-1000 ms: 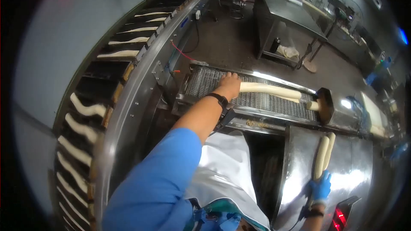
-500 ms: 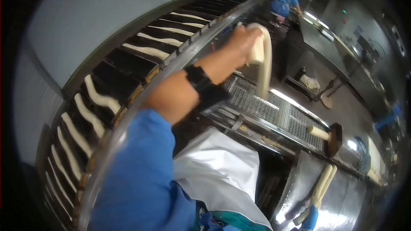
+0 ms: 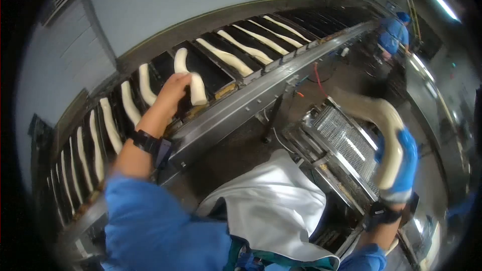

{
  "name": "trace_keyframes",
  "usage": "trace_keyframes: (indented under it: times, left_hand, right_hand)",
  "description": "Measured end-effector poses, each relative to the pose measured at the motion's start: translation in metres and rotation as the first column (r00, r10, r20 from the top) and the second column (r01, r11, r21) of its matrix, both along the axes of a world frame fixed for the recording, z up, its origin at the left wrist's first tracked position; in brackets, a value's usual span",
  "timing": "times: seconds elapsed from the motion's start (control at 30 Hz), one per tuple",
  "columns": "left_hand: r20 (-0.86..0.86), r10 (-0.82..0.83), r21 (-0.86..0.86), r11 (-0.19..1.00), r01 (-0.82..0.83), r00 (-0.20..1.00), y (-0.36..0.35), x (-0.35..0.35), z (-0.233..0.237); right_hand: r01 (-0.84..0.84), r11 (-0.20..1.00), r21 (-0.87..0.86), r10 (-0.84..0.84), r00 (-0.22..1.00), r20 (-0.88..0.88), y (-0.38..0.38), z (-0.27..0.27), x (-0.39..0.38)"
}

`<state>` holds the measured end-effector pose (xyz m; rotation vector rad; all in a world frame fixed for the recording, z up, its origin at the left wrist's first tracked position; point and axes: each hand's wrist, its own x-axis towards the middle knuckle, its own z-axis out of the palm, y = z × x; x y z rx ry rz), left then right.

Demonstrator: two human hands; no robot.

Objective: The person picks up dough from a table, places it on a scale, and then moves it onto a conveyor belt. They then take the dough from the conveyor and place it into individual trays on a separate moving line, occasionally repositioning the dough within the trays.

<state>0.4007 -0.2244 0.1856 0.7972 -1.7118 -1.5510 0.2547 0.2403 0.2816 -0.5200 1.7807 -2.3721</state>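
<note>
Cream-coloured dough strip A (image 3: 198, 91): smooth, thick, S-curved, w/ blunt ends; grasped approx. mid-length by the bare L hand (image 3: 175, 88), fingers curled narrow round it. It's at the black pan (image 3: 216, 73), partly over its L side, lower end nr the front edge; whether it touches the pan, can't tell. Dough strip B (image 3: 390, 140), similar in colour & girth, is gripped by the blue-gloved R hand (image 3: 407, 158), fingers wrapped along its outer side; the strip bends in an arch, far end sagging toward L & blurred, raised nr the mesh belt (image 3: 346, 133).

Containers: long dark pans side by side, in a row along the wall (image 3: 201, 0). Several on each side of A bear one pale strip apiece, e.g. the wavy strip (image 3: 226, 59) just R of the black pan. A tan end piece (image 3: 226, 91) sits at that pan's front.

Edges & room: steel rail (image 3: 241, 103) runs diag. along the pan fronts, btwn pans & person. Mesh belt has raised metal side edges. Dark floor (image 3: 226, 158) shows btwn rail & belt, giving the arms room; white apron (image 3: 281, 200) fills lower centre. Co-worker (image 3: 394, 35) in blue stands well apart, upper R.
</note>
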Motion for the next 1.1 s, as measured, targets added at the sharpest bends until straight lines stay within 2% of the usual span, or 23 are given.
trace_keyframes:
  times: [0.03,0.07,0.1,0.17,0.23,0.33,0.37,0.4,0.43,0.47,0.53,0.6,0.63,0.67,0.7,0.73,0.77,0.8,0.83,0.87,0.93,1.0,1.1]
  left_hand:
    - [0.174,0.022,-0.037,0.999,-0.015,0.984,-0.005,0.020,0.001]
    - [0.084,0.156,-0.044,0.987,-0.152,0.984,-0.046,0.030,-0.038]
    - [0.099,0.234,-0.013,0.972,-0.234,0.967,-0.055,0.043,-0.044]
    - [0.198,0.314,0.050,0.943,-0.329,0.929,-0.092,0.067,-0.067]
    - [0.339,0.315,0.099,0.925,-0.366,0.887,-0.145,0.083,-0.100]
    - [0.485,0.389,0.013,0.892,-0.452,0.783,-0.152,0.076,-0.095]
    - [0.583,0.338,-0.001,0.910,-0.415,0.739,-0.162,0.076,-0.092]
    - [0.748,0.316,-0.338,0.938,-0.075,0.584,-0.178,0.062,-0.101]
    - [0.838,0.383,-0.517,0.786,0.340,0.390,-0.194,0.078,-0.108]
    - [0.832,0.515,-0.486,0.495,0.720,0.208,-0.213,0.096,-0.120]
    - [0.760,0.460,-0.637,0.670,0.383,0.459,-0.235,0.126,-0.146]
    - [0.819,0.413,-0.557,0.402,0.727,0.398,-0.194,0.150,-0.092]
    - [0.803,0.285,-0.480,0.830,0.285,0.524,-0.163,0.106,-0.077]
    - [0.562,0.388,-0.257,0.921,-0.291,0.731,-0.132,0.063,-0.062]
    - [0.719,0.330,-0.341,0.934,-0.102,0.612,-0.161,0.070,-0.066]
    - [0.764,0.402,-0.466,0.885,0.001,0.504,-0.170,0.065,-0.059]
    - [0.778,0.493,-0.571,0.813,0.111,0.389,-0.178,0.059,-0.051]
    - [0.664,0.671,-0.737,0.662,0.137,0.331,-0.160,0.035,-0.036]
    - [0.608,0.636,-0.763,0.633,0.129,0.475,-0.171,0.012,-0.032]
    - [0.538,0.582,-0.785,0.609,0.112,0.610,-0.181,-0.011,-0.028]
    - [0.592,0.517,-0.716,0.690,0.109,0.618,-0.162,-0.065,-0.006]
    - [0.574,0.625,-0.778,0.619,0.112,0.529,-0.225,-0.091,-0.046]
    - [0.653,0.673,-0.746,0.650,0.142,0.348,-0.227,-0.115,-0.053]
  right_hand:
    - [-0.182,0.980,0.078,0.189,0.977,-0.098,-0.021,-0.001,-0.016]
    - [-0.307,0.950,-0.056,0.310,0.949,0.064,-0.056,0.004,-0.023]
    - [-0.596,0.796,-0.102,0.596,0.802,-0.037,-0.090,0.011,-0.024]
    - [-0.730,0.683,-0.015,0.721,0.677,-0.146,-0.153,0.014,-0.016]
    - [-0.869,0.492,-0.045,0.867,0.494,-0.070,-0.183,0.002,-0.016]
    - [-0.922,0.380,0.068,0.924,0.376,-0.070,-0.191,-0.021,-0.020]
    - [-0.923,0.357,0.142,0.934,0.354,-0.050,-0.186,-0.026,-0.025]
    - [-0.918,0.335,0.213,0.941,0.338,-0.021,-0.184,-0.033,-0.052]
    - [-0.909,0.305,0.283,0.948,0.319,0.003,-0.173,-0.034,-0.056]
    - [-0.891,0.359,0.279,0.924,0.380,0.024,-0.160,-0.036,-0.060]
    - [-0.842,0.462,0.277,0.867,0.495,0.060,-0.131,-0.039,-0.075]
    - [-0.676,0.629,0.384,0.718,0.695,0.045,-0.095,-0.053,-0.106]
    - [-0.546,0.705,0.454,0.593,0.804,0.046,-0.084,-0.083,-0.177]
    - [-0.421,0.745,0.517,0.471,0.881,0.039,-0.060,-0.098,-0.206]
    - [-0.229,0.801,0.554,0.303,0.952,-0.045,-0.033,-0.127,-0.246]
    - [-0.074,0.780,0.621,0.176,0.979,-0.105,-0.001,-0.153,-0.292]
    - [0.160,0.703,0.693,0.082,0.950,-0.303,0.046,-0.205,-0.370]
    - [0.174,0.593,0.786,0.001,0.976,-0.217,0.061,-0.187,-0.370]
    - [0.451,0.437,0.779,0.043,0.854,-0.519,0.109,-0.235,-0.433]
    - [0.476,0.518,0.711,-0.023,0.839,-0.544,0.142,-0.265,-0.460]
    - [0.418,0.324,0.849,-0.008,0.898,-0.439,0.162,-0.287,-0.469]
    - [0.325,0.118,0.938,-0.027,0.946,-0.324,0.166,-0.294,-0.478]
    - [0.493,-0.336,0.802,0.209,0.870,-0.447,0.106,-0.237,-0.428]
